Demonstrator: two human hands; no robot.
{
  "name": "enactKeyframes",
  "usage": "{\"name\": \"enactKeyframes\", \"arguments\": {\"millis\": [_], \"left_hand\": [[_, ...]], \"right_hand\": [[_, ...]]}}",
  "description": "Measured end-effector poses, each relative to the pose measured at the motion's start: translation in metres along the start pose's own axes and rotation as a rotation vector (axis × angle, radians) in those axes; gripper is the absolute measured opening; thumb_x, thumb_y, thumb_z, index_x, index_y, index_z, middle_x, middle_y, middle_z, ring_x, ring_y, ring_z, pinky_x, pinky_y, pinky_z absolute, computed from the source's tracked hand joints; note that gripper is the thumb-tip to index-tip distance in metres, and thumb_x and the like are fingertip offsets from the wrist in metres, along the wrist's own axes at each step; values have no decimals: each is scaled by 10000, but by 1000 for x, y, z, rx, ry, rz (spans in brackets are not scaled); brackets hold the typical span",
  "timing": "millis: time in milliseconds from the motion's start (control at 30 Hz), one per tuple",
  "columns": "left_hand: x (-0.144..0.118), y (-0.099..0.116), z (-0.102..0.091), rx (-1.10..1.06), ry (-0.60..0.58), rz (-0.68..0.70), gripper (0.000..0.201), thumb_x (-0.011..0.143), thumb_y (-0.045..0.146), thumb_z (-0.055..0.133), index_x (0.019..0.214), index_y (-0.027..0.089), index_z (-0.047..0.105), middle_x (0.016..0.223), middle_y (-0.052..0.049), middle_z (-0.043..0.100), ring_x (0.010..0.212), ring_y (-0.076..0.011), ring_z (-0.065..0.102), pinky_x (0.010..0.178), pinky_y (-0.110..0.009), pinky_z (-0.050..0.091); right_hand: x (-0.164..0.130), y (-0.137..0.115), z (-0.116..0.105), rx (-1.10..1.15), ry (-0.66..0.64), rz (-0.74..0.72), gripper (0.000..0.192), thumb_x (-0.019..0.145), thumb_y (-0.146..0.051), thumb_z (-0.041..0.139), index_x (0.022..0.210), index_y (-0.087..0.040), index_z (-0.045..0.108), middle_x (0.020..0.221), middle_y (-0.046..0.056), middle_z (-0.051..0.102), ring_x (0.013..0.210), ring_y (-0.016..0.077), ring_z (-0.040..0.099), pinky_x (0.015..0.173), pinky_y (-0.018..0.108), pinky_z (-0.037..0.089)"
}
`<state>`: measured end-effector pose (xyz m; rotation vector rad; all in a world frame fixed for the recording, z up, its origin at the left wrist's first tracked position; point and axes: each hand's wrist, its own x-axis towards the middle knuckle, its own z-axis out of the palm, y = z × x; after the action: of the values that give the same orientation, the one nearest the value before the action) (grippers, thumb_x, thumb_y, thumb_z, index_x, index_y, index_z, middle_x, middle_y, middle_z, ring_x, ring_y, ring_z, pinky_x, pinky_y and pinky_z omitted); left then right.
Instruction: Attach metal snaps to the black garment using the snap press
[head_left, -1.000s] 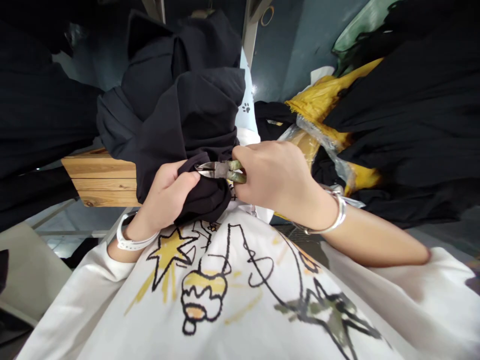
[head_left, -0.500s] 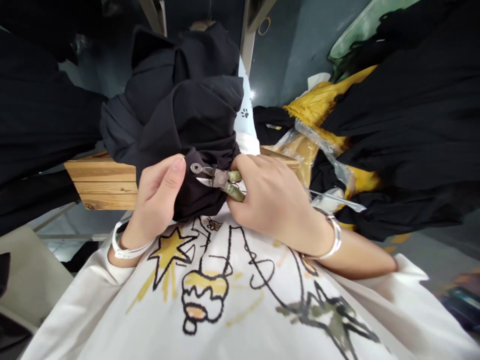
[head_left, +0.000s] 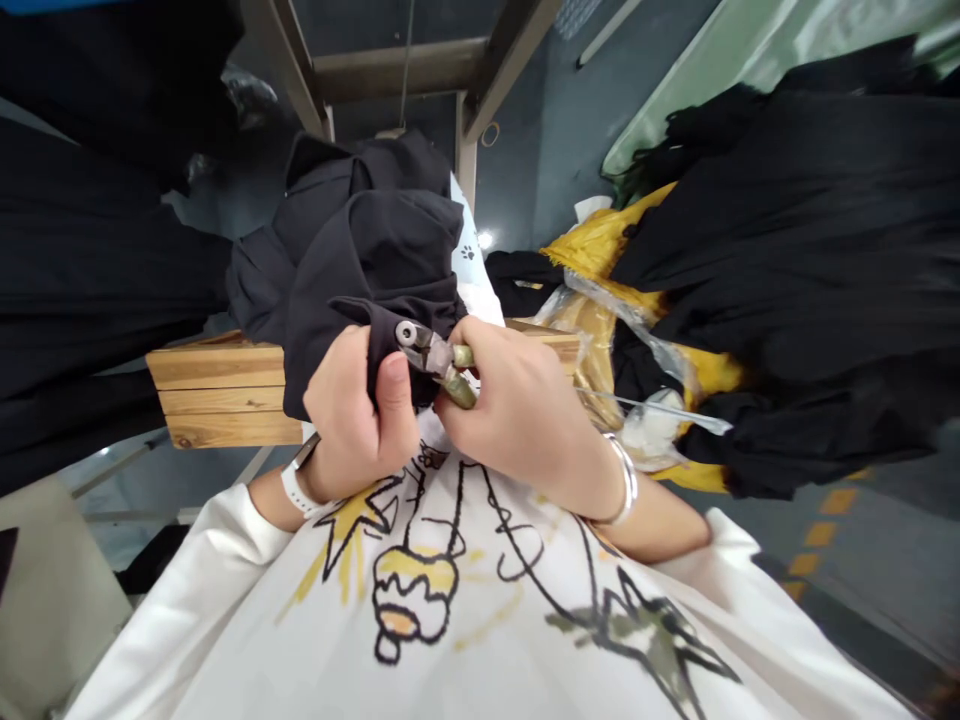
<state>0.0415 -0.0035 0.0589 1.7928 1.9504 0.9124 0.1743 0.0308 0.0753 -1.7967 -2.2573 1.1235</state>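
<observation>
A white shirt (head_left: 480,620) printed with black and yellow line drawings fills the bottom of the view, closest to the camera. Just above it, the 2 hands are held together at chest level. The left hand (head_left: 352,415), with a white band on its wrist, is clenched on a fold of the dark garment (head_left: 360,260), the thumb pressed over the cloth. The right hand (head_left: 517,415), with a silver bangle (head_left: 622,480) on its wrist, is closed around the greenish handles of the snips (head_left: 435,355); the blades and the round pivot are seen lying against the pinched fold, touching the cloth just beside the left thumb. Whether the blades are apart cannot be told.

The rest of the garment is bunched upward behind the hands and is draped over a wooden bench (head_left: 217,390). To the right, yellow cloth (head_left: 607,235) and clear plastic wrap (head_left: 622,310) are seen beside a heap of black fabric (head_left: 810,250). More black fabric is hung at the left. Farthest off, a metal frame (head_left: 420,70) is seen above a grey floor
</observation>
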Motion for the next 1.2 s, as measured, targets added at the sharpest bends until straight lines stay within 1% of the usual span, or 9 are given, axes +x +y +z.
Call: {"name": "enactKeyframes", "arguments": {"millis": [133,233,433,533,700,833,900,1067,1200], "left_hand": [[-14,-3,11,41,49,101,218,887,289,365,959,178,538,790,-81,592,761,-190,595,677,-309,445],[-24,-8,24,39,146,147,220,893,290,364,955,170,538,810,-72,592,786,-178,595,697,-298,448],[-39,-19,52,-30,264,76,286,902,348,345,1027,159,520,902,-82,596,881,-173,586,780,-295,435],[-44,-27,61,-84,280,81,303,898,367,347,1057,155,495,947,-100,598,913,-187,583,810,-319,431],[-41,-36,69,-103,166,68,346,890,426,307,974,164,516,909,-120,597,895,-219,580,804,-363,419],[-35,-32,68,-73,150,169,232,886,327,347,856,171,517,805,-84,570,759,-189,551,694,-329,403],[-32,-28,63,-97,96,198,187,881,277,358,821,173,500,766,-62,547,721,-171,519,660,-306,383],[-20,-17,44,-275,-116,141,267,897,262,339,649,177,390,599,16,416,560,-96,416,554,-231,334],[-12,-14,37,-302,-144,136,282,897,227,358,620,171,362,565,35,395,510,-64,388,515,-200,310]], "right_hand": [[-11,4,6,80,29,11,141,591,-143,445,646,-195,325,590,-4,438,543,128,370,529,258,254],[-17,8,13,150,31,-14,159,598,-144,444,653,-199,306,599,-11,430,545,125,372,526,251,248],[-21,16,29,157,127,-25,189,604,-142,445,656,-203,273,600,-17,407,543,121,347,527,249,243],[-21,22,32,191,79,-46,191,615,-154,442,663,-203,264,594,-27,399,533,116,339,516,246,232],[-19,30,35,327,-58,-59,140,634,-184,431,684,-203,301,607,-31,440,550,118,388,511,237,249],[-17,34,39,326,-23,29,128,638,-198,424,697,-203,311,609,-27,454,550,122,385,518,237,260],[-15,37,40,309,-15,40,136,634,-193,425,701,-203,307,605,-24,450,549,124,381,519,238,254],[-9,47,44,245,37,6,187,603,-176,443,682,-202,276,588,-18,422,539,121,326,519,244,217],[-6,47,45,247,45,-8,186,583,-160,444,659,-199,279,571,-14,423,527,115,304,521,243,213]]}}
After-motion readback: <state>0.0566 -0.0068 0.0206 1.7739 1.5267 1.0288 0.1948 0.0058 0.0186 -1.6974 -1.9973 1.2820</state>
